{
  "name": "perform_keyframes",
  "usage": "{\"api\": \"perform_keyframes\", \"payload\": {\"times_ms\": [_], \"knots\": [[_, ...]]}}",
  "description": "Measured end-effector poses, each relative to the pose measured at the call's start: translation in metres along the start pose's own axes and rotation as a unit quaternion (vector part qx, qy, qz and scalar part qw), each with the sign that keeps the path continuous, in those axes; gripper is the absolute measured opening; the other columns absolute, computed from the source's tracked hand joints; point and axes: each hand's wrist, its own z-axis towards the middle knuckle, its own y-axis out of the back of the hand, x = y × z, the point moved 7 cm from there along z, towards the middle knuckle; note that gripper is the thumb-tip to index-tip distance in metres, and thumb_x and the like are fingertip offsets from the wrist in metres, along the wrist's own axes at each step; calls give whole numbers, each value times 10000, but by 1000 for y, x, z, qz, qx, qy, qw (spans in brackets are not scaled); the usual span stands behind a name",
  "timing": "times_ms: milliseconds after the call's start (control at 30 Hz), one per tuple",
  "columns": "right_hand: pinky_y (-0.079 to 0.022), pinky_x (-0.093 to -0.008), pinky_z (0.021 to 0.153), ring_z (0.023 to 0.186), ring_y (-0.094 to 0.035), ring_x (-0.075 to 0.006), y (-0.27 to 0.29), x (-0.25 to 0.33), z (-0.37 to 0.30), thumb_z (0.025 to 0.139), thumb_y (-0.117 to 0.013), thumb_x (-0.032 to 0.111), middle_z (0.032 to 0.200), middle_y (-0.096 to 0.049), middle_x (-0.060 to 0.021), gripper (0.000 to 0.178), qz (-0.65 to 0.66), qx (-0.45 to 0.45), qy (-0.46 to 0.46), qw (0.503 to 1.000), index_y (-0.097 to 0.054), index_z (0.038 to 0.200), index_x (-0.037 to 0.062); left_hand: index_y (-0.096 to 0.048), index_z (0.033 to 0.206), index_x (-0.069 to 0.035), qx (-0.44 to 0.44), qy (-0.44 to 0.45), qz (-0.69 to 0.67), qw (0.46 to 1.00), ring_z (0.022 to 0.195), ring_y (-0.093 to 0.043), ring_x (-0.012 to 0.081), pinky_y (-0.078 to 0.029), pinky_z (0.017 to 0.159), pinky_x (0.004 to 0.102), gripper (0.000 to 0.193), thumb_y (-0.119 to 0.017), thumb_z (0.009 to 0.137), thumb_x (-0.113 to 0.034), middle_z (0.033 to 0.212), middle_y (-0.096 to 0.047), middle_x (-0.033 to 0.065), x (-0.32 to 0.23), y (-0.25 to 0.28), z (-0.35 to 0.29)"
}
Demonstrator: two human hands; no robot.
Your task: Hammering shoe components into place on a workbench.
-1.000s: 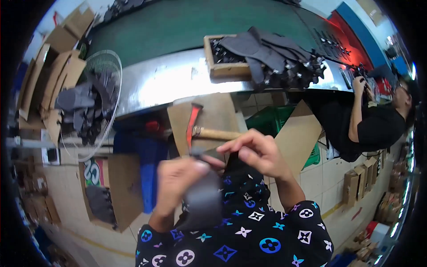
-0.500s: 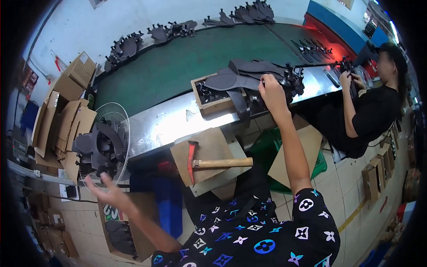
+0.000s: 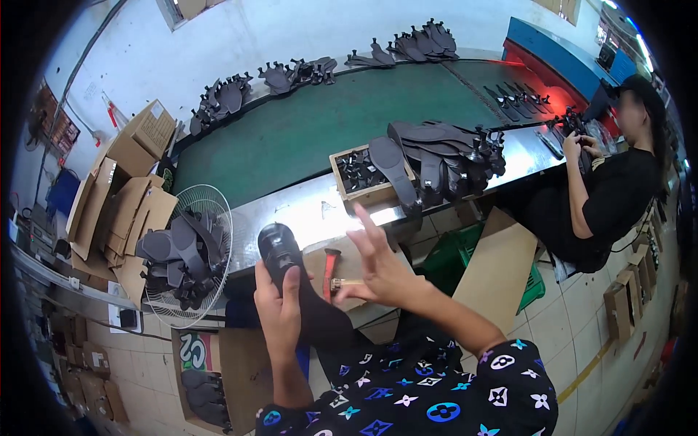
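My left hand is closed around a dark shoe sole with a shiny black heel end, held upright over the near side of the bench. My right hand has its fingers spread and holds nothing, to the right of that sole. Between the hands, a hammer with a red head lies on a brown board; my right hand hides most of its wooden handle. Beyond, a loose sole leans on a wooden box of small black parts. A pile of heeled soles lies beside it.
A white wire fan-guard basket full of soles stands at left, near flattened cardboard. Behind the metal bench, a green conveyor belt carries more soles. A co-worker sits at right. A green crate stands below.
My right hand has drawn back from the pile toward me, its fingers now spread. My left hand, empty before near the wire basket, has come to the middle and now holds a sole.
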Motion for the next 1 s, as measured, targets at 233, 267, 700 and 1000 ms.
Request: {"api": "perform_keyframes", "payload": {"times_ms": [233, 267, 700, 1000], "knots": [[-515, -437, 766, 843, -646, -345, 22, -64, -192, 685, -741, 59, 844, -644, -140, 420, -146, 152, -312, 926, -622, 1087, 81, -547, 1187, -80, -12, 126, -187, 974, 714, -559, 48, -461, 622, 204, 221, -490, 1071, -259, 872, -632, 23, 72, -35, 8], [-507, -461, 682, 770, -641, -374, 34, -64, -212, 718, -738, 74, 812, -644, -165, 331, -140, 104, -326, 929, -623, 1028, 57, -550, 1211, -60, -19, 95, -119, 988, 747, -604, 104, -494, 666, 251, 279, -502, 1065, -293, 878, -653, 69, 93, -36, 15], [-462, -296, 574, 583, -584, -135, 88, -39, -339, 868, -675, 73, 661, -645, -99, 109, 87, -119, -623, 768, -702, 908, -25, -713, 958, -28, 92, -321, 455, 825, 942, -634, 355, -516, 815, 441, 135, -675, 870, -123, 979, -680, 150, 105, -161, 204], [-511, -279, 639, 682, -660, -93, 88, -43, -238, 876, -662, 41, 698, -693, -91, 113, 122, -135, -457, 870, -721, 953, -18, -763, 911, -41, 139, -182, 375, 898, 827, -683, 248, -541, 745, 372, 130, -747, 792, -91, 951, -698, 130, 112, -166, 238]]}}
